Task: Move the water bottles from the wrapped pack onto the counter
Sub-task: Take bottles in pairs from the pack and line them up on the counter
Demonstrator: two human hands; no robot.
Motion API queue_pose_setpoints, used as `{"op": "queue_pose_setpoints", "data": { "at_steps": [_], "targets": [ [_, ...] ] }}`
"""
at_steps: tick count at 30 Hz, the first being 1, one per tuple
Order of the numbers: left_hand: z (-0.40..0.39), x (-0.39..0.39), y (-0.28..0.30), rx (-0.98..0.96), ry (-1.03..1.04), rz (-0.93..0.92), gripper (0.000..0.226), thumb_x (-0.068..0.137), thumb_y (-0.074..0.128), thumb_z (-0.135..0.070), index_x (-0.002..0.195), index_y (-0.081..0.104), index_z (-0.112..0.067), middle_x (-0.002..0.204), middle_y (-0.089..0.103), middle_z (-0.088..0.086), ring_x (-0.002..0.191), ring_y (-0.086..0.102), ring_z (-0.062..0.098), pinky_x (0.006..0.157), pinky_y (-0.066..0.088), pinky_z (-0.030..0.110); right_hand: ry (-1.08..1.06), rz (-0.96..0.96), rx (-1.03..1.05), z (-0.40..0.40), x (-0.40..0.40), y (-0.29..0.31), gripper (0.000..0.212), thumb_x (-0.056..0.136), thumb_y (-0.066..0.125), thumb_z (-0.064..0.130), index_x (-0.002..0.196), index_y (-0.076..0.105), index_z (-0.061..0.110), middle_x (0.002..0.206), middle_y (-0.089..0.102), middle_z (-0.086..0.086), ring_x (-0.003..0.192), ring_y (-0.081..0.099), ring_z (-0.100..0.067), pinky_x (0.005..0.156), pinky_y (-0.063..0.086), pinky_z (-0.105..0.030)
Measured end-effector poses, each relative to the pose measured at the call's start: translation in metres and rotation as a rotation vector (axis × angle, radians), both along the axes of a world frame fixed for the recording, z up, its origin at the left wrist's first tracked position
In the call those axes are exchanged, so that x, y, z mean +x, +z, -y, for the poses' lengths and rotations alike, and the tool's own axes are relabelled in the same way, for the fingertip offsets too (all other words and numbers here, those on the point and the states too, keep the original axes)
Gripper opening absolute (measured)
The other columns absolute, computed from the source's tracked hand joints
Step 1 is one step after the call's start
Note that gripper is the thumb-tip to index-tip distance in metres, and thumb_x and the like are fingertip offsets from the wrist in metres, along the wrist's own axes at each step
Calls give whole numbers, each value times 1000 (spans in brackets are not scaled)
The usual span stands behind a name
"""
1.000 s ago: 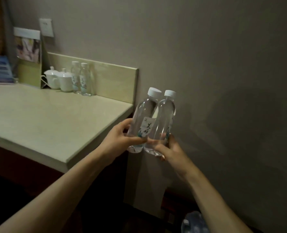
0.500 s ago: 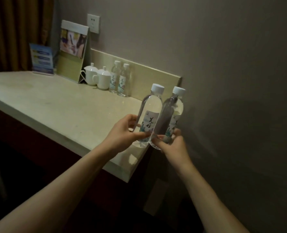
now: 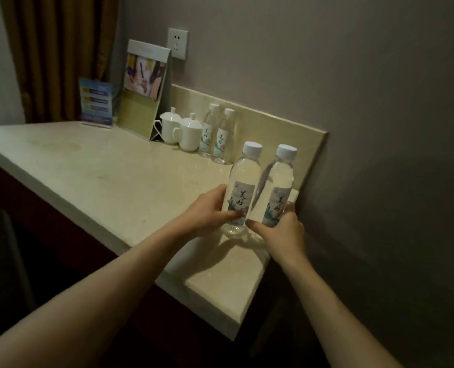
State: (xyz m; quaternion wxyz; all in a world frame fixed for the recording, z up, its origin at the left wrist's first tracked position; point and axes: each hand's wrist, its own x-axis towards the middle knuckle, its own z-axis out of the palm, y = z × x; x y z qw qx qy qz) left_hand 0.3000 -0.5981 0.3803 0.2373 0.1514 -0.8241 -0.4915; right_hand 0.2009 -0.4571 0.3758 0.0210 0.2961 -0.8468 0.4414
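Two clear water bottles with white caps stand upright side by side over the right end of the beige counter (image 3: 109, 179). My left hand (image 3: 207, 211) is wrapped around the lower part of the left bottle (image 3: 243, 181). My right hand (image 3: 280, 232) grips the base of the right bottle (image 3: 280, 187). The bottles' bases are at or just above the counter top; I cannot tell if they touch it. Two more bottles (image 3: 218, 134) of the same kind stand by the backsplash. The wrapped pack is out of view.
Two white lidded cups (image 3: 183, 130) sit left of the standing bottles. A folded display card (image 3: 143, 91) and a blue sign (image 3: 96, 102) stand at the back. A wall (image 3: 380, 128) bounds the counter's right end. A curtain hangs at the far left.
Both hands have carried the two bottles from beside the counter's right edge to over its surface and lowered them. The view has swung left, bringing more of the counter in.
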Motion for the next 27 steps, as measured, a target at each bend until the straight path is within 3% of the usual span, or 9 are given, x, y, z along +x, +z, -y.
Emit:
{"op": "queue_pose_setpoints", "data": {
  "at_steps": [4, 6, 8, 10, 15, 19, 27],
  "targets": [
    [23, -30, 5, -35, -53, 54, 55, 85, 71, -17, 134, 48, -12, 129, 62, 7, 114, 62, 22, 97, 52, 45, -42, -32, 35, 21, -29, -4, 63, 65, 82, 45, 110, 45, 19, 114, 65, -5, 105, 64, -28, 85, 56, -44],
    [33, -44, 8, -47, -49, 66, 54, 83, 74, -18, 132, 51, -13, 126, 63, 6, 110, 64, 20, 94, 54, 42, -44, -37, 46, 32, -44, -5, 62, 65, 81, 47, 106, 43, 22, 111, 64, -1, 103, 64, -24, 73, 56, -32],
    [42, -59, 9, -83, -14, 64, 51, 77, 79, -20, 122, 56, -17, 118, 67, 4, 102, 66, 16, 89, 57, 37, -36, -49, 62, 43, -57, -5, 62, 64, 80, 53, 102, 39, 25, 101, 61, 4, 91, 61, -17, 54, 42, -17],
    [50, -72, 9, -134, 48, 59, 51, 72, 83, -20, 117, 60, -17, 111, 69, 3, 95, 67, 14, 83, 57, 32, -21, -60, 67, 54, -67, -7, 63, 65, 79, 55, 102, 37, 26, 94, 55, 8, 84, 58, -14, 49, 31, -13],
    [75, -92, 6, -160, 115, 45, 50, 71, 84, -18, 116, 62, -14, 107, 69, 3, 95, 65, 16, 83, 57, 38, -53, -69, 127, 81, -82, -17, 59, 75, 73, 52, 114, 41, 21, 111, 62, 1, 99, 63, -21, 63, 40, -22],
    [98, -104, 5, -188, 96, 22, 47, 71, 83, -17, 113, 63, -13, 107, 70, 4, 94, 66, 17, 84, 56, 36, -47, -82, 174, 102, -91, -15, 58, 80, 66, 54, 118, 39, 20, 115, 58, 0, 102, 61, -21, 62, 39, -22],
    [144, -129, -5, -262, 110, -7, 61, 68, 85, -28, 120, 56, -14, 115, 65, 5, 103, 63, 20, 90, 53, 39, -198, -33, 175, 145, -97, -11, 67, 79, 67, 54, 126, 37, 16, 127, 57, -7, 113, 59, -31, 88, 51, -41]
  ]
}}
